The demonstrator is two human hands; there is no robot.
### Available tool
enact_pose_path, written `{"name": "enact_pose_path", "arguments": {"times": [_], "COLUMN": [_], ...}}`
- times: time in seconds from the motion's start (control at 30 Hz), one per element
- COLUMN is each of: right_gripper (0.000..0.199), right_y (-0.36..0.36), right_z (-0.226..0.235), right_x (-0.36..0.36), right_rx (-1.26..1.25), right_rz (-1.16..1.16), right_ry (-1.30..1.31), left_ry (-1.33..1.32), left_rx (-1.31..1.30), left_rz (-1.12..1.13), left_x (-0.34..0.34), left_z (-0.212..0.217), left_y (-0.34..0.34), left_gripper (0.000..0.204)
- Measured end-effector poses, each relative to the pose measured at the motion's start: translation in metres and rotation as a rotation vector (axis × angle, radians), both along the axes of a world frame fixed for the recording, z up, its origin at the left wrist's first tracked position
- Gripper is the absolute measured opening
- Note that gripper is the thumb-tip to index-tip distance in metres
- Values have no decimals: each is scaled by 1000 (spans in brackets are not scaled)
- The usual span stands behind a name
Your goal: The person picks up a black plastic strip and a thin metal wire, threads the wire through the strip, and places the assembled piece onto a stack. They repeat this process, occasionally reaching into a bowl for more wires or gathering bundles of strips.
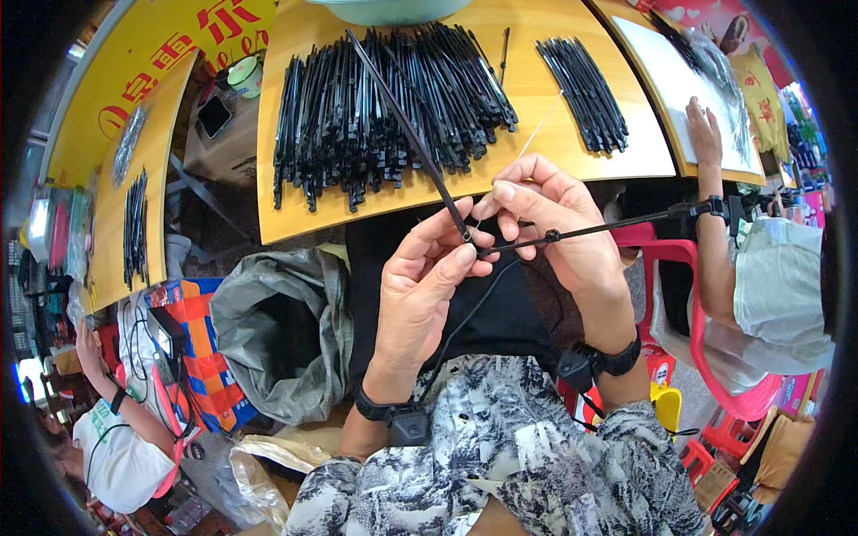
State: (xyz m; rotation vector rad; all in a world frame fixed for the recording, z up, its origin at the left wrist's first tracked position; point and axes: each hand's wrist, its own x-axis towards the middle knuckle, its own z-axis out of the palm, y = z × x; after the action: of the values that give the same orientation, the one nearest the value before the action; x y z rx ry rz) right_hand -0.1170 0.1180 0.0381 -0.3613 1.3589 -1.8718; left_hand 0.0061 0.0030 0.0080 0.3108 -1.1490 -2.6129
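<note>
My left hand (416, 286) is closed, thumb and fingertips pinching a jointed black rod (407, 134) that looks like an umbrella rib. From the pinch one slim arm slants up and left over the pile, and another runs right past my right hand. My right hand (559, 214) is closed too, pinching a thin pale wire or thread (539, 125) near the joint. The strand's free part rises toward the upper right. Beyond my hands a big pile of similar black rods (384, 107) covers the tabletop (518, 174), with a smaller bundle (583, 94) at its right.
Below the table's left edge sits an open grey sack (281, 330). A pale basin (389, 9) stands at the far edge. People work at tables on either side; a pink chair (697, 339) is at my right. A phone (214, 116) lies on a box.
</note>
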Motion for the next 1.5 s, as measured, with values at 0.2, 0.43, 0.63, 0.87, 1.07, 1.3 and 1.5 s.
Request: {"name": "enact_pose_path", "arguments": {"times": [0.2,0.43,0.63,0.87,1.07,1.3,1.5], "right_gripper": [16,15,17,32,14,15,20], "right_y": [-1,-6,-4,4,2,2,3], "right_z": [-5,4,18,16,9,2,-3], "right_x": [-5,3,15,12,1,0,0], "right_rx": [3,2,50,-177,-82,-89,-78], "right_rz": [38,14,7,-28,-109,-74,16], "right_ry": [-94,-89,29,-16,20,-12,-20], "left_ry": [12,66,-100,-179,-237,-214,-240], "left_rx": [25,91,31,30,-74,4,66], "left_rz": [0,27,191,160,-23,-68,-56], "left_x": [-1,1,-2,-4,-4,-15,-20], "left_z": [-1,-8,-8,-7,-1,3,6], "left_y": [0,-3,-6,-8,-8,-11,-8], "left_gripper": [37,25,20,14,15,15,13]}}
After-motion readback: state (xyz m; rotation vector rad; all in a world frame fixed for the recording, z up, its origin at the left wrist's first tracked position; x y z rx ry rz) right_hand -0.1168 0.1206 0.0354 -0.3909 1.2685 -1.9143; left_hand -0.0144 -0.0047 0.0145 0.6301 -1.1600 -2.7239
